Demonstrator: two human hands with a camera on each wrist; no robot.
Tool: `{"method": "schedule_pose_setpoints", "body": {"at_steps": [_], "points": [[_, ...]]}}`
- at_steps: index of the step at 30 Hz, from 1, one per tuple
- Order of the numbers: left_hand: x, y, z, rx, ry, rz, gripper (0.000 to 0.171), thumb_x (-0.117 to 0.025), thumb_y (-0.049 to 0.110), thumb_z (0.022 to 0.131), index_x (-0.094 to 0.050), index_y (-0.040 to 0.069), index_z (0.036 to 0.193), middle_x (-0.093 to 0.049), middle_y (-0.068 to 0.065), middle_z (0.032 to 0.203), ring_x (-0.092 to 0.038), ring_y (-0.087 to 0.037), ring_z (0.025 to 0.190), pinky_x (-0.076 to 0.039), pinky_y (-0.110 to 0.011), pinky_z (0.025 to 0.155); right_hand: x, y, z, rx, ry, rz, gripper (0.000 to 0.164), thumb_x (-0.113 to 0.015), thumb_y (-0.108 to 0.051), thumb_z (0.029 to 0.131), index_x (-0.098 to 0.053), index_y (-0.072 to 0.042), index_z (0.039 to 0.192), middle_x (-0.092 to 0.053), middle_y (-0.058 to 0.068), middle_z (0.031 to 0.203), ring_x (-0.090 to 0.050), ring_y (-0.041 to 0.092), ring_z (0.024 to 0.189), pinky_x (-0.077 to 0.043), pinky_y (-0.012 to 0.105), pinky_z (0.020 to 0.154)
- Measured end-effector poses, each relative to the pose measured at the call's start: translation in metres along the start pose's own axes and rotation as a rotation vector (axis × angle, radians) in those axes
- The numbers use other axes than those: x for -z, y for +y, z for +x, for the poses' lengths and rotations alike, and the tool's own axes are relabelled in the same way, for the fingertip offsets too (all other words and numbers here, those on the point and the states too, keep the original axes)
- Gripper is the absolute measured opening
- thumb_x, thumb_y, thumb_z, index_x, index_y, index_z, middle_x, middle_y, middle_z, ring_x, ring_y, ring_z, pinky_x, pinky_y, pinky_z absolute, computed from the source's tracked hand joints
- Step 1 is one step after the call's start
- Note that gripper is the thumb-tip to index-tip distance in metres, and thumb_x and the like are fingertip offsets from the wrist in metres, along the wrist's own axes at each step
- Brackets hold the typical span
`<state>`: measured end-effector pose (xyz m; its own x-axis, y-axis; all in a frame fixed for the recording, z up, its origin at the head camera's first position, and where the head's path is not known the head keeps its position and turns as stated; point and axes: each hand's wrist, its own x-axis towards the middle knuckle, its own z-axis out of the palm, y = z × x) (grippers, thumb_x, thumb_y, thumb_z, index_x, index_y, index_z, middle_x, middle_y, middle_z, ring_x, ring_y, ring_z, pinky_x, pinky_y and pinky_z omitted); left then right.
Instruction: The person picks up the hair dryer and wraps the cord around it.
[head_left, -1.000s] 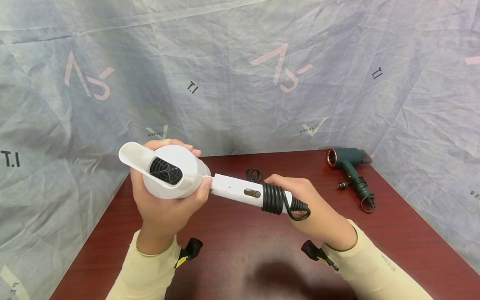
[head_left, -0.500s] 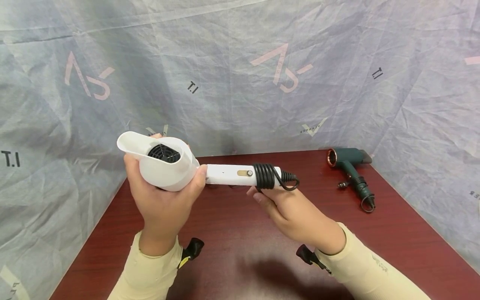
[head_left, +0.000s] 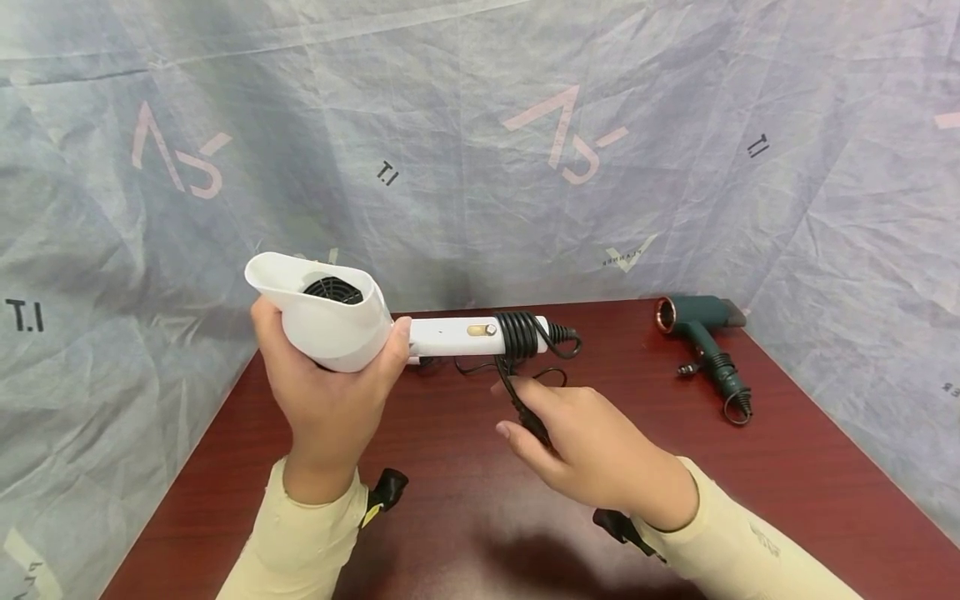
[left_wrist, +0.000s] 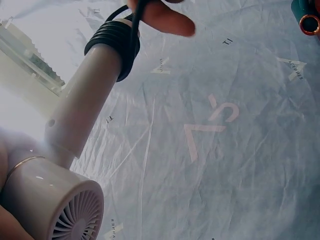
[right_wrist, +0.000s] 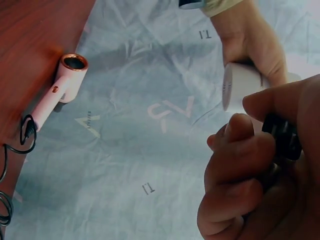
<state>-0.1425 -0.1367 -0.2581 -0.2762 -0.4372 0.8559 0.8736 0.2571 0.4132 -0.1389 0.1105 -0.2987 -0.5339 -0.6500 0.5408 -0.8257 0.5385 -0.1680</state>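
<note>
My left hand (head_left: 326, 408) grips the white hair dryer (head_left: 333, 333) round its body, thumb by the handle joint. Its flared nozzle points up and left, and its handle (head_left: 442, 337) stretches right. Black cord (head_left: 517, 333) is wound round the handle's end. Below that end my right hand (head_left: 600, 446) holds the black plug (right_wrist: 282, 137) of this cord, from which a stretch of cord rises to the coil. In the left wrist view the dryer's slatted air inlet (left_wrist: 77, 220) faces the camera. My left fingers are mostly hidden behind the dryer.
A dark green hair dryer (head_left: 701, 321) lies at the table's back right, cord wrapped on its handle. A pink hair dryer (right_wrist: 72, 80) with loose cord lies on the dark red table (head_left: 450, 500), largely hidden behind the white one in the head view. Grey printed cloth (head_left: 480, 167) hangs around.
The white dryer has tilted up and its handle has swung level, moving slightly left. My right hand has left the handle's end and drawn the plug end of the cord down below the coil.
</note>
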Motion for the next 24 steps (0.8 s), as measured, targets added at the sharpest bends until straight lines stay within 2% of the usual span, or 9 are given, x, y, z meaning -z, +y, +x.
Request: {"method": "schedule_pose_setpoints", "body": {"at_steps": [3,6,8,11,15,18,24], "points": [[-0.001,0.000,-0.001,0.003,-0.003,0.029,0.073,-0.086,0.007,0.065,-0.049,-0.011,0.126,-0.064,-0.005,0.119,-0.061,-0.032,0.117,-0.045,-0.042,0.106,0.001,-0.002,-0.001,0.013,0.036,-0.018,0.016,-0.062,-0.029,0.102,-0.060,-0.017,0.113,-0.055,-0.019,0.075,-0.043,-0.004,0.060,-0.040,0.015,0.057],[-0.002,0.000,-0.002,0.000,-0.015,0.074,0.073,-0.086,0.009,0.065,-0.049,-0.012,0.125,-0.064,-0.003,0.119,-0.061,-0.030,0.116,-0.045,-0.039,0.105,0.003,-0.004,-0.002,0.015,0.062,-0.041,0.013,-0.063,-0.029,0.101,-0.056,-0.018,0.103,-0.042,-0.018,0.066,-0.038,-0.003,0.056,-0.035,0.015,0.053],[-0.003,0.000,-0.004,-0.005,-0.020,0.114,0.074,-0.086,0.011,0.066,-0.049,-0.012,0.125,-0.064,-0.004,0.118,-0.061,-0.027,0.114,-0.046,-0.037,0.103,0.006,-0.004,-0.002,0.014,0.072,-0.048,0.014,-0.063,-0.028,0.100,-0.055,-0.017,0.104,-0.040,-0.017,0.065,-0.037,-0.003,0.055,-0.034,0.014,0.052],[-0.003,0.000,-0.006,-0.018,-0.032,0.170,0.074,-0.084,0.014,0.067,-0.049,-0.011,0.127,-0.065,-0.009,0.117,-0.061,-0.026,0.111,-0.046,-0.033,0.100,0.010,-0.005,-0.003,0.015,0.094,-0.058,0.021,-0.065,-0.027,0.099,-0.062,-0.015,0.116,-0.044,-0.017,0.067,-0.039,-0.003,0.057,-0.038,0.015,0.054],[-0.003,-0.002,-0.008,-0.038,-0.054,0.237,0.072,-0.083,0.016,0.069,-0.050,-0.008,0.129,-0.066,-0.016,0.117,-0.060,-0.026,0.109,-0.046,-0.031,0.097,0.015,-0.004,-0.003,0.032,0.153,-0.065,0.037,-0.068,-0.024,0.097,-0.065,-0.008,0.131,-0.057,-0.016,0.074,-0.045,-0.001,0.060,-0.045,0.018,0.057],[-0.003,-0.004,-0.010,-0.062,-0.078,0.265,0.071,-0.081,0.016,0.069,-0.051,-0.006,0.130,-0.066,-0.018,0.118,-0.061,-0.028,0.109,-0.047,-0.029,0.096,0.017,-0.003,-0.002,0.063,0.215,-0.062,0.037,-0.069,-0.022,0.096,-0.068,-0.006,0.130,-0.067,-0.012,0.083,-0.048,0.000,0.061,-0.048,0.019,0.059],[-0.003,-0.010,-0.013,-0.130,-0.152,0.278,0.067,-0.080,0.014,0.069,-0.054,0.000,0.130,-0.064,-0.019,0.118,-0.062,-0.034,0.106,-0.045,-0.032,0.094,0.018,-0.003,0.002,0.133,0.356,0.009,0.023,-0.067,-0.022,0.097,-0.073,-0.009,0.116,-0.064,-0.013,0.078,-0.048,-0.004,0.061,-0.044,0.013,0.057]]}}
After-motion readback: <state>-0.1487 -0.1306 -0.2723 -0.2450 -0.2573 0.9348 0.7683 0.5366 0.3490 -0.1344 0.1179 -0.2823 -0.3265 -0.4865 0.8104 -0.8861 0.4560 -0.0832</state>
